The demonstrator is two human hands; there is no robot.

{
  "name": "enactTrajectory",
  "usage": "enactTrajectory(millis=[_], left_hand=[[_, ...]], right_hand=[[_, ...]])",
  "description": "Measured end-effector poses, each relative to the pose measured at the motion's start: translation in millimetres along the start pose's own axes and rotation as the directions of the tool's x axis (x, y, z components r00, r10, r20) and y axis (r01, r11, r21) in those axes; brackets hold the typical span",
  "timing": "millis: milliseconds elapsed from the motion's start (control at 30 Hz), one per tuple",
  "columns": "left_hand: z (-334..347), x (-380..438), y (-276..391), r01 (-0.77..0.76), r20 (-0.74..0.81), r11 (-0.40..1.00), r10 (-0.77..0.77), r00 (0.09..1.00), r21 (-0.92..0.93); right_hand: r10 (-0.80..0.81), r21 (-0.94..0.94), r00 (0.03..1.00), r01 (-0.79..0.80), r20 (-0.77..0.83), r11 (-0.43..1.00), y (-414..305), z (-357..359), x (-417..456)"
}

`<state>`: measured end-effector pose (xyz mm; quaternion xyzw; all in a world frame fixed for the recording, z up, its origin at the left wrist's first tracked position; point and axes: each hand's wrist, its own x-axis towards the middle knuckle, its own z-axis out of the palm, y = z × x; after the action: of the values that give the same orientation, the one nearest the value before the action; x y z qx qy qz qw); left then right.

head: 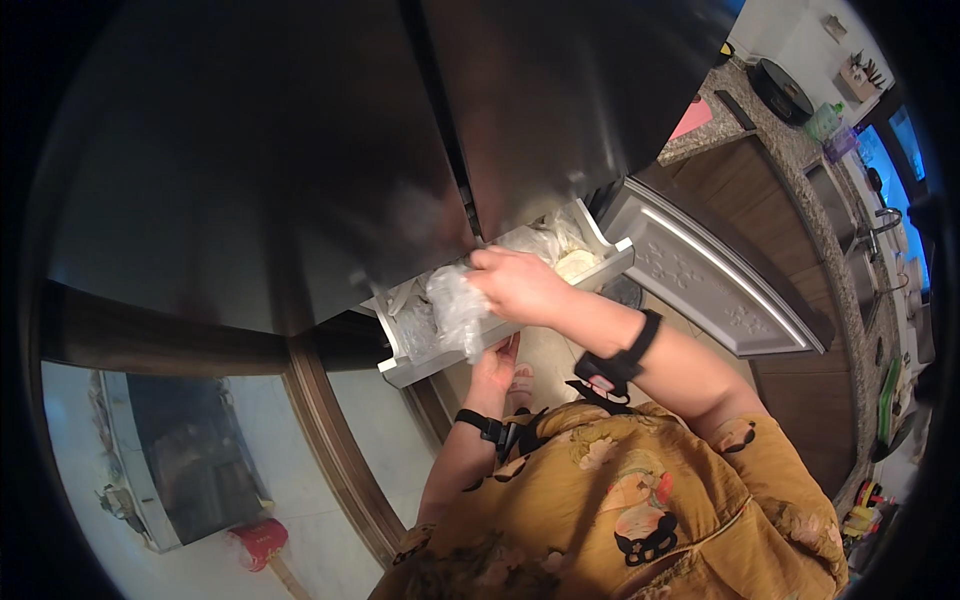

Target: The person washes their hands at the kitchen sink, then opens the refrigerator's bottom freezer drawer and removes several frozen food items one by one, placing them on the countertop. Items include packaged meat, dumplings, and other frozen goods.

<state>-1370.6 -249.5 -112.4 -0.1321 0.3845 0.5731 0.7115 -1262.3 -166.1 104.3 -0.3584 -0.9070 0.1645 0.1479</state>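
A white freezer drawer [499,326] is pulled out below the dark doors of a refrigerator [300,150]. My right hand [517,285] grips a crumpled clear plastic bag [454,307] over the drawer's front edge; the bag is blurred and its contents are unclear. My left hand [495,364] is at the underside of the drawer front, with its fingers partly hidden there. More clear plastic bags [544,238] lie inside, and pale round food [576,264] sits near the right end. Wrapped contents [416,330] fill the left end.
A lower freezer door [690,274] stands open on the right, beside brown cabinets [806,405]. Behind it runs a granite counter [795,157] with a black lidded pan [780,91] and bottles [825,120]. A wooden door frame [330,420] rises at left.
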Motion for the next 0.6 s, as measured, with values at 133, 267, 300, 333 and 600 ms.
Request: enactTrajectory(millis=[133, 267, 300, 333, 600], left_hand=[[7.3, -6.4, 2.1, 0.015, -0.015, 1.000, -0.015, 1.000, -0.012], [-12.1, 6.5, -0.7, 0.001, -0.003, 0.999, -0.001, 1.000, 0.040], [-12.3, 6.8, -1.2, -0.006, -0.021, 0.998, 0.008, 1.000, 0.055], [-12.6, 7.0, -1.8, -0.015, -0.039, 0.997, 0.018, 0.999, 0.070], [-13.3, 4.0, 1.7, 0.052, 0.062, 0.998, -0.054, 0.997, 0.047]], right_hand=[[0.029, 0.412, 0.988, 0.037, -0.153, 0.910, 14.0, -11.2, -35.2], [0.061, 0.586, 0.958, 0.121, -0.281, 0.801, 9.8, -20.0, -35.0], [0.068, 0.586, 0.952, 0.126, -0.298, 0.801, 6.6, -23.2, -32.3], [0.059, 0.603, 0.950, 0.146, -0.307, 0.784, 1.9, -27.3, -30.5], [0.034, 0.560, 0.971, 0.107, -0.235, 0.822, -0.4, -39.8, -83.5]])
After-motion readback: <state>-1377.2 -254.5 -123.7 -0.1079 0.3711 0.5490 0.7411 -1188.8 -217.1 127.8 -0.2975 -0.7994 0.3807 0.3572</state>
